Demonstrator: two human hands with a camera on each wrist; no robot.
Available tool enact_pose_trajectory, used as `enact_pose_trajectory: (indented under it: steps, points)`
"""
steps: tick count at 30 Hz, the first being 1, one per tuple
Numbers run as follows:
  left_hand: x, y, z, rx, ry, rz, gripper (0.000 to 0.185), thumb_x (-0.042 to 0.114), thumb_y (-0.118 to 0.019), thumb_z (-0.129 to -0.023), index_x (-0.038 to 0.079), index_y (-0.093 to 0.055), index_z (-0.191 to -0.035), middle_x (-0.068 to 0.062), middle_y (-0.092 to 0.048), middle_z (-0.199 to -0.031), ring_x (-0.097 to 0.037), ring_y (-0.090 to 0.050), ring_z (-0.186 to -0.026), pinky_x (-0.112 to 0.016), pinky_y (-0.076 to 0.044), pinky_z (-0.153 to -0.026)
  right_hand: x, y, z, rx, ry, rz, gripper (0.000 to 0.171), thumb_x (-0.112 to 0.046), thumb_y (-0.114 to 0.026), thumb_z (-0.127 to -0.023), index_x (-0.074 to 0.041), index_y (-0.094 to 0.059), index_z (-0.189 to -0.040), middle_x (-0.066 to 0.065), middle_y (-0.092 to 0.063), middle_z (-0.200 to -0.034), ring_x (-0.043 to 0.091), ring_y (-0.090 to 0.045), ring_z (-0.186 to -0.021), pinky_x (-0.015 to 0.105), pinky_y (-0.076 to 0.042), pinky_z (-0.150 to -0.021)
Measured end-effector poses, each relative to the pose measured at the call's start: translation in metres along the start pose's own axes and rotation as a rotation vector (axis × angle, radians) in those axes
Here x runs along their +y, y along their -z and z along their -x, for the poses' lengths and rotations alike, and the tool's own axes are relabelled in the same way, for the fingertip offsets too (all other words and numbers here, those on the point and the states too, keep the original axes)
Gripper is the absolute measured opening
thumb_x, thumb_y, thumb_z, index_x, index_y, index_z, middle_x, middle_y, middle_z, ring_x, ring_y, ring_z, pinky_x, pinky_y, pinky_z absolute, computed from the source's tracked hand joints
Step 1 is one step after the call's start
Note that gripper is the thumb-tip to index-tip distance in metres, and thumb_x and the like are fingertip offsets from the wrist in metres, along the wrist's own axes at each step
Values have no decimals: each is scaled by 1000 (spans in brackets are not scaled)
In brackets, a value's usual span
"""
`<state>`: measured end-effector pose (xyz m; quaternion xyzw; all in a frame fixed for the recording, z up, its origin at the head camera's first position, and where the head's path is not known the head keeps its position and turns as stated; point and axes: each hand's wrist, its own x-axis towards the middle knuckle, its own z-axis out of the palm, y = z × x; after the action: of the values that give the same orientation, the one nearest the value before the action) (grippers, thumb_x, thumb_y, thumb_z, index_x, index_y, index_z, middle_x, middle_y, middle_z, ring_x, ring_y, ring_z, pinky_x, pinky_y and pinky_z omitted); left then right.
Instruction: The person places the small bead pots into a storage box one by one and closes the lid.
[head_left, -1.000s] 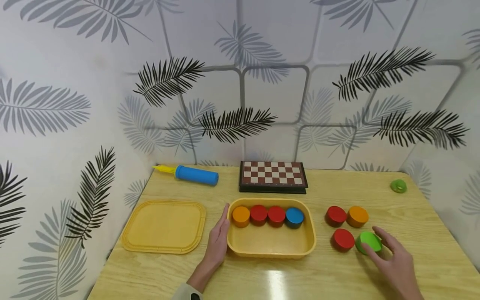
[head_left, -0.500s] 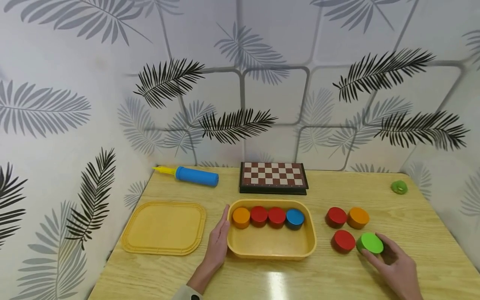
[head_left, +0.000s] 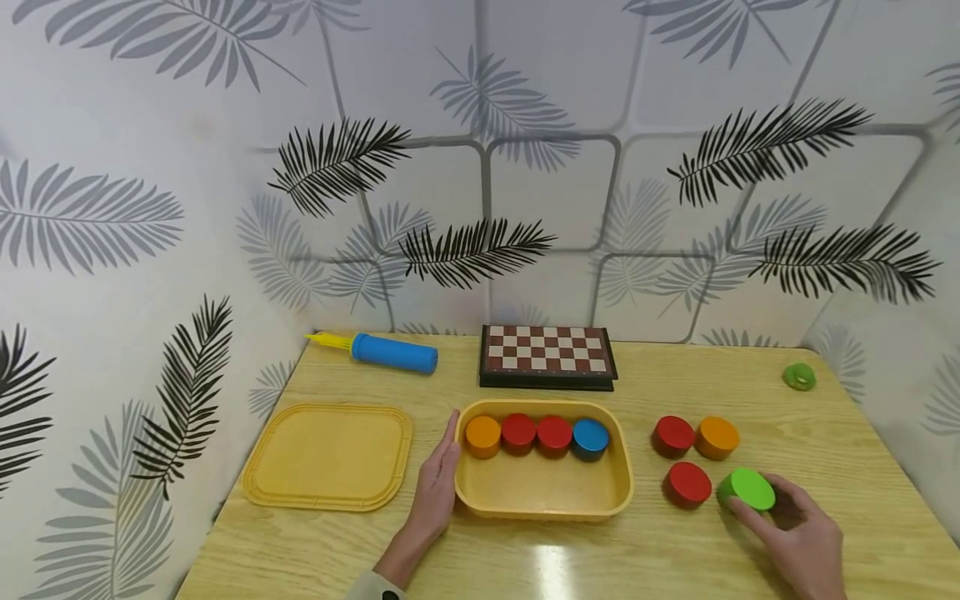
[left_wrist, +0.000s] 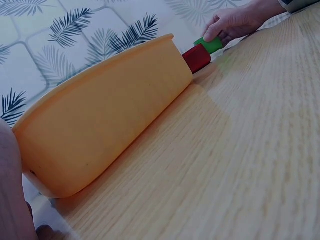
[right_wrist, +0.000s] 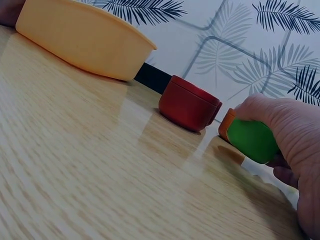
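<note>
In the head view my right hand point(head_left: 798, 533) pinches a short, round green tub point(head_left: 748, 489) between thumb and fingers. The right wrist view has that green tub point(right_wrist: 252, 140) tilted and raised, with a shadow on the wood below it. Close to its left sits a red tub point(head_left: 687, 485); behind are another red tub point(head_left: 672, 437) and an orange one point(head_left: 717, 437). My left hand point(head_left: 435, 487) rests with straight fingers along the left wall of a yellow bin point(head_left: 543, 505). Lined up along the bin's back wall are an orange tub point(head_left: 483, 437), two red ones point(head_left: 517, 433) and a blue one point(head_left: 590, 438).
A flat yellow lid point(head_left: 327, 456) lies left of the bin. Behind stand a folded chessboard point(head_left: 546, 354) and a blue hand pump point(head_left: 393, 352) with a yellow nozzle. A small green toy point(head_left: 799, 377) sits at the back right, near the patterned wall.
My right hand has closed its grip on the green tub, which has shifted slightly right and tilted up, away from the red one. The left hand stays at the bin.
</note>
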<state>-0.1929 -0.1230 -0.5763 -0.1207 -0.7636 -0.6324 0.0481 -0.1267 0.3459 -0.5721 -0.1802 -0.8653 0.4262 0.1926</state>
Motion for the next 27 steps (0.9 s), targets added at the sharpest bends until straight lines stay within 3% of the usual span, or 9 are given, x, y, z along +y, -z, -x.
enact_pose_trajectory:
  steps: [3,11,17,27]
  points:
    - [-1,0,0,0,-6,1,53,28,-29,-117,11,-22,-167,-11,-22,-173,-18,-20,-157,-12,-18,-120,-1,1,0,11,-16,-40,65,-25,-97,-75,-2,-70,-130,-32,-60,-100,-20,-56,-85,-1,-47,-75]
    - [-2,0,0,3,-19,-4,54,28,-29,-117,9,-22,-167,-13,-22,-172,-20,-21,-157,-12,-17,-120,-15,6,0,56,7,-61,63,-19,-96,-76,-3,-70,-131,-33,-59,-102,-15,-58,-88,1,-46,-75]
    - [-2,0,2,3,-9,-10,54,28,-29,-117,9,-22,-167,-12,-22,-172,-20,-21,-157,-12,-17,-120,-32,8,0,71,100,-59,60,-16,-96,-76,-6,-72,-129,-34,-62,-104,-10,-58,-90,2,-45,-80]
    - [0,0,1,6,3,-6,53,30,-29,-117,11,-23,-167,-9,-23,-173,-15,-21,-157,-14,-17,-122,-76,1,-8,-36,326,-120,56,-3,-95,-73,-4,-73,-125,-28,-68,-104,-7,-63,-91,2,-46,-86]
